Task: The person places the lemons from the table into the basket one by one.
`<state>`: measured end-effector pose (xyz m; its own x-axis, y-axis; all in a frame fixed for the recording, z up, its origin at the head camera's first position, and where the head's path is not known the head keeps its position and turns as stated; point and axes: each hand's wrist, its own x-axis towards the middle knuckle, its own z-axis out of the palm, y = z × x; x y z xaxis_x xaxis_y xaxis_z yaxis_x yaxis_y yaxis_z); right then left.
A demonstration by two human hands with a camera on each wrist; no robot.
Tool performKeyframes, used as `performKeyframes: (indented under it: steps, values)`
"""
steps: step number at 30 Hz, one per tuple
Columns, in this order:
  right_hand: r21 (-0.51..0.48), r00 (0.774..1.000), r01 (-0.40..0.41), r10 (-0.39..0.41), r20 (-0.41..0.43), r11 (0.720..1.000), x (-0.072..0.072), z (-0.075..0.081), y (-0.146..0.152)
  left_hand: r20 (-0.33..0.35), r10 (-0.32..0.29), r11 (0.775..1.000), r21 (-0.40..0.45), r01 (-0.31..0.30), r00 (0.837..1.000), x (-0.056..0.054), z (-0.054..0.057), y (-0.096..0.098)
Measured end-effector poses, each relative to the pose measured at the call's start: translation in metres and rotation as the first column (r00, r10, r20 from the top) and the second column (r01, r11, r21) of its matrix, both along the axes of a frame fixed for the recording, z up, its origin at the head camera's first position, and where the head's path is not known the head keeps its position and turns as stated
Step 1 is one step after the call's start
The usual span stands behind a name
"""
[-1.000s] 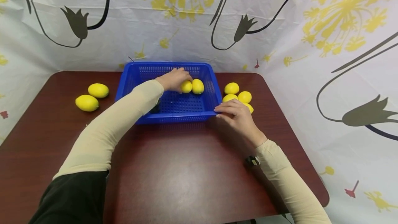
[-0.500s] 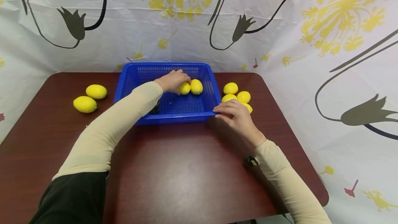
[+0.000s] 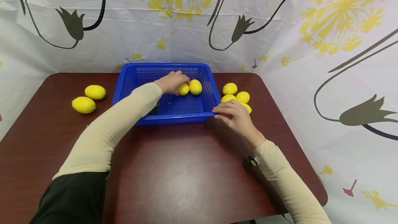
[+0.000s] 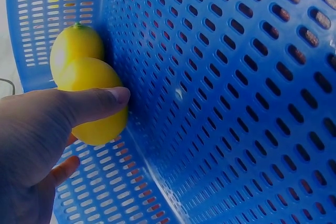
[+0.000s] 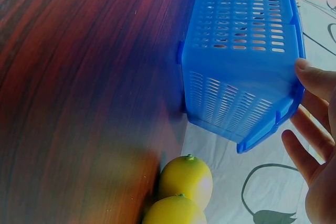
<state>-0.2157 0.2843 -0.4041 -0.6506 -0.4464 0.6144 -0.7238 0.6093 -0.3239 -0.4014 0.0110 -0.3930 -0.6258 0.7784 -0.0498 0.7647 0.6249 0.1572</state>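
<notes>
In the head view a blue plastic basket (image 3: pixel 174 116) with slotted walls stands at the back of the table. My left hand (image 3: pixel 172 83) reaches inside it and grips a lemon (image 3: pixel 183 89), which leans against a second lemon (image 3: pixel 195 87). The left wrist view has the thumb lying across the held lemon (image 4: pixel 100 127), with the fingers partly hidden behind it. At the basket's front right corner, my right hand (image 3: pixel 237 118) holds the rim, thumb on the near side in the right wrist view and fingers (image 5: pixel 310 129) at the far side.
Two lemons (image 3: pixel 89 99) lie on the table left of the basket. Several more lemons (image 3: pixel 230 89) sit clustered to its right, partly behind the right hand. The brown table (image 3: pixel 174 168) backs onto a white flower-printed curtain (image 3: pixel 186 40).
The scene has drifted slightly left in the head view. Hands, basket and lemons keep the same places relative to one another.
</notes>
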Motion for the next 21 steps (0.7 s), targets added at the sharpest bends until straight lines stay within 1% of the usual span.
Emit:
performKeyframes:
  steps: [6,12,17,21]
  values:
    - [-0.015,1.000,-0.009,0.009,-0.004,1.000,-0.0010,-0.0015,0.0006,-0.014,-0.003,1.000,0.005,0.003,1.000,-0.0026,-0.0021,-0.0002]
    - [-0.019,1.000,-0.016,0.015,-0.014,1.000,-0.0014,-0.0018,0.0005,-0.023,-0.006,1.000,0.004,0.006,1.000,-0.0021,-0.0024,-0.0012]
    - [-0.014,1.000,-0.007,0.007,-0.003,1.000,-0.0010,-0.0014,0.0006,-0.043,-0.003,1.000,-0.019,0.002,0.999,-0.0011,-0.0017,-0.0009]
    - [-0.013,1.000,-0.003,0.003,-0.001,1.000,-0.0008,-0.0015,0.0006,-0.045,0.001,1.000,-0.028,-0.002,0.999,-0.0015,-0.0015,-0.0013]
